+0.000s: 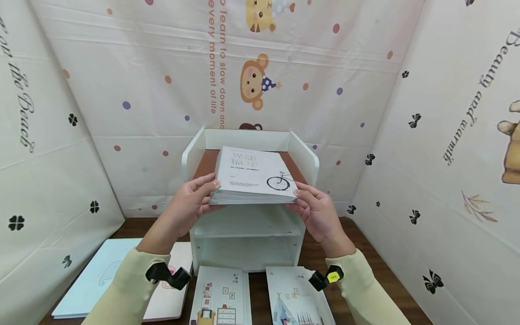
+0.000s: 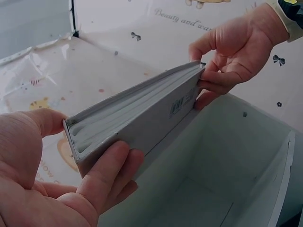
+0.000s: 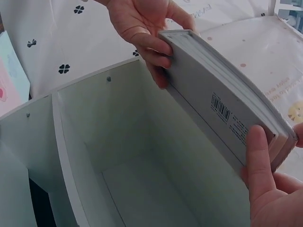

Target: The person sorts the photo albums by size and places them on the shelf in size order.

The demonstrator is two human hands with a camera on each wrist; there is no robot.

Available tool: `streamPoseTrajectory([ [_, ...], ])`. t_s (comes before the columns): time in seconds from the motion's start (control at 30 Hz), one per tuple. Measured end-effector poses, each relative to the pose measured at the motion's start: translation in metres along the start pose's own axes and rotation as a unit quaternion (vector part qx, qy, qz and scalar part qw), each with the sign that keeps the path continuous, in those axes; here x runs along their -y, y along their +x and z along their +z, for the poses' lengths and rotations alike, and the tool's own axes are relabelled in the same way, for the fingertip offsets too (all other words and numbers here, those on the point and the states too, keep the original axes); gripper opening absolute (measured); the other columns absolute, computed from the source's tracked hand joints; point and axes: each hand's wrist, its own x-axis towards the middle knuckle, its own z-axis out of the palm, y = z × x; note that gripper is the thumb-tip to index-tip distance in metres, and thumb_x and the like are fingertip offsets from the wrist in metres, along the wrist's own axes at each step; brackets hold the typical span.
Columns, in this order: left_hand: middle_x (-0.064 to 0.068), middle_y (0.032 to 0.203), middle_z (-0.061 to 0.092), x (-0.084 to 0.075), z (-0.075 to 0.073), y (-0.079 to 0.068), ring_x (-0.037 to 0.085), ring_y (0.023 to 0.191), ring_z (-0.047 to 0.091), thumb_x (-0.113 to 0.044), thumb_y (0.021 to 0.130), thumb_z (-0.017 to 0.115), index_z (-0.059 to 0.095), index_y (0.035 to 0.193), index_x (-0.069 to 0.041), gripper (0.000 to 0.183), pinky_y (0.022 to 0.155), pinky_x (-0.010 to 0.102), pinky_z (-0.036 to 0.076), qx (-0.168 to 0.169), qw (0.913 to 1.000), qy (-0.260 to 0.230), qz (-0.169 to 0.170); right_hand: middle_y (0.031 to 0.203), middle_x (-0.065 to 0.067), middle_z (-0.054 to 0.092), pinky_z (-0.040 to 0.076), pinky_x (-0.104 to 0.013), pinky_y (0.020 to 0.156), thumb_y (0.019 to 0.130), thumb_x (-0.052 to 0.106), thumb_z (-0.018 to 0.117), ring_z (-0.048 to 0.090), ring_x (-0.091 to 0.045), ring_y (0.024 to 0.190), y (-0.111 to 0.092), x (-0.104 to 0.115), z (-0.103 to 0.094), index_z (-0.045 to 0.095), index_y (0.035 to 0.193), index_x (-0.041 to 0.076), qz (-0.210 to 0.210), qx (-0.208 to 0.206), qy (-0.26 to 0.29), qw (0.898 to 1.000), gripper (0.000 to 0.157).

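Observation:
A thick white book point(image 1: 256, 174) with a bicycle drawn on its cover is held level above the small white shelf unit point(image 1: 248, 221). At its left edge, my left hand point(image 1: 195, 194) grips it, thumb on the cover and fingers underneath. My right hand point(image 1: 317, 207) pinches the opposite edge in the same way. Both wrist views show the book from below: a barcode on the back cover point(image 3: 227, 113) and thick page edges point(image 2: 128, 111). The book hides part of the unit's brown top shelf point(image 1: 205, 163).
On the brown table point(image 1: 345, 289), a light blue book point(image 1: 97, 275) and a pink-white book point(image 1: 178, 266) lie at left. Two illustrated white books point(image 1: 221, 289) point(image 1: 292, 289) lie before the unit. Patterned cloth point(image 1: 162, 113) encloses the back and sides.

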Motion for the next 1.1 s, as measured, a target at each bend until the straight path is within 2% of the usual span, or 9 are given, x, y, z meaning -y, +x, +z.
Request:
streamPoseTrajectory([
  [0.3,0.010,0.139,0.047,0.002,0.001,0.000,0.022,0.115,0.060,-0.044,0.089,0.061,0.029,0.148,-0.014,0.073,0.088,0.030,0.052,-0.011,0.9998,0.015,0.002,0.123,-0.012,0.055,0.056,-0.029,0.082,0.089,0.019,0.066,0.066,-0.015,0.085,-0.002,0.002,0.002,0.052,0.131,-0.001,-0.024,-0.031,-0.027,0.999,0.049],
  [0.5,0.009,0.139,0.046,0.004,0.002,0.000,0.024,0.116,0.059,-0.044,0.089,0.061,0.030,0.147,-0.014,0.073,0.089,0.030,0.052,-0.011,0.9999,0.011,0.006,0.124,-0.011,0.055,0.055,-0.029,0.082,0.089,0.022,0.066,0.066,-0.014,0.085,-0.003,0.005,0.002,0.051,0.132,-0.002,-0.023,-0.029,-0.032,0.999,0.051],
  [0.63,0.008,0.139,0.046,0.004,0.002,-0.001,0.023,0.116,0.059,-0.045,0.088,0.062,0.031,0.147,-0.015,0.073,0.089,0.031,0.052,-0.006,0.9999,0.004,0.007,0.126,-0.011,0.054,0.055,-0.029,0.084,0.087,0.023,0.068,0.066,-0.016,0.089,-0.004,0.005,0.003,0.052,0.132,0.000,-0.020,-0.033,-0.042,0.998,0.052],
  [0.77,0.006,0.141,0.044,0.005,0.001,-0.002,0.024,0.115,0.059,-0.045,0.088,0.061,0.031,0.147,-0.016,0.072,0.088,0.032,0.052,0.006,0.9998,0.012,0.017,0.130,-0.012,0.049,0.054,-0.029,0.087,0.084,0.020,0.072,0.063,-0.019,0.102,-0.006,0.005,0.004,0.052,0.132,0.004,-0.022,-0.032,-0.074,0.997,0.055],
  [0.93,0.008,0.141,0.043,0.010,-0.004,-0.002,0.026,0.116,0.058,-0.032,0.088,0.066,0.027,0.149,-0.017,0.074,0.089,0.036,0.052,0.038,0.9984,0.020,0.037,0.132,-0.010,0.049,0.052,-0.026,0.089,0.076,0.015,0.079,0.060,-0.020,0.110,-0.005,0.004,0.006,0.051,0.134,0.008,-0.035,-0.034,-0.139,0.989,0.064],
  [1.1,0.013,0.135,0.050,0.017,-0.011,-0.001,0.025,0.108,0.063,-0.020,0.081,0.075,0.023,0.150,-0.020,0.086,0.088,0.032,0.053,0.046,0.9961,0.061,0.044,0.128,-0.011,0.054,0.053,-0.026,0.087,0.071,0.010,0.082,0.063,-0.018,0.106,-0.003,0.001,0.007,0.053,0.132,0.008,-0.049,-0.038,-0.161,0.985,0.068],
])
